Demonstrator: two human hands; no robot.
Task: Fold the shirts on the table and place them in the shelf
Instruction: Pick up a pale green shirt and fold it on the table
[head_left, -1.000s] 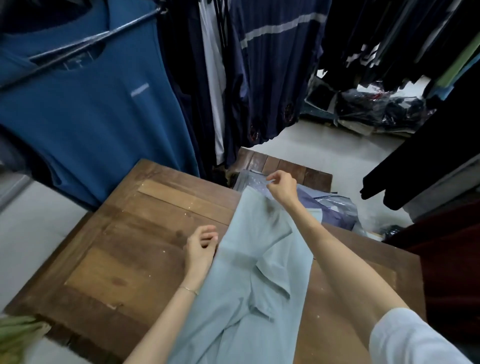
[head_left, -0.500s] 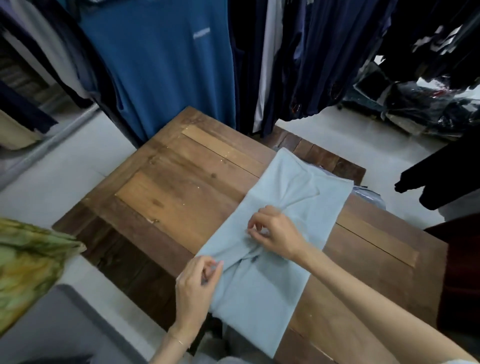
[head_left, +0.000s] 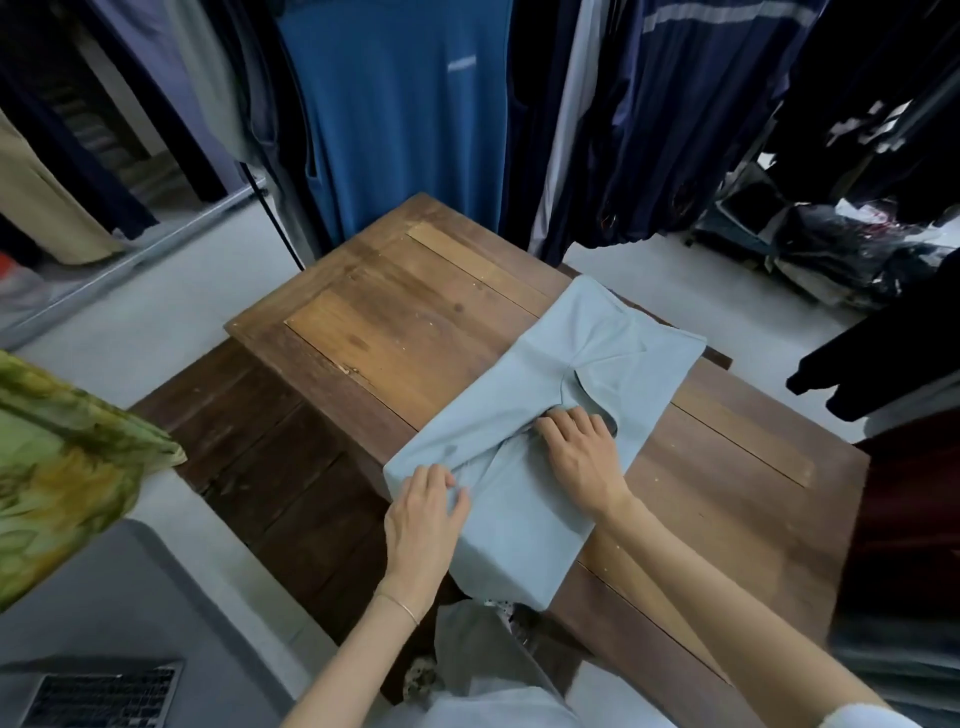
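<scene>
A pale blue shirt (head_left: 618, 358) lies partly folded on the wooden table (head_left: 415, 322), its lower end hanging over the near edge. My left hand (head_left: 423, 512) pinches the cloth at the shirt's left edge near the table's front. My right hand (head_left: 584, 457) rests fingers-down on the middle of the shirt, gripping a fold by the collar opening. No shelf is in view.
Hanging garments crowd the far side: a blue T-shirt (head_left: 395, 104) and dark striped clothes (head_left: 675, 104). A green patterned cloth (head_left: 62, 467) sits at left, a laptop (head_left: 93, 696) at bottom left, bagged clothes (head_left: 857, 249) on the floor at right.
The shirt was laid out flat and its sides folded inward. My right hand came back from the far end to the shirt's middle; my left hand moved to the near left edge.
</scene>
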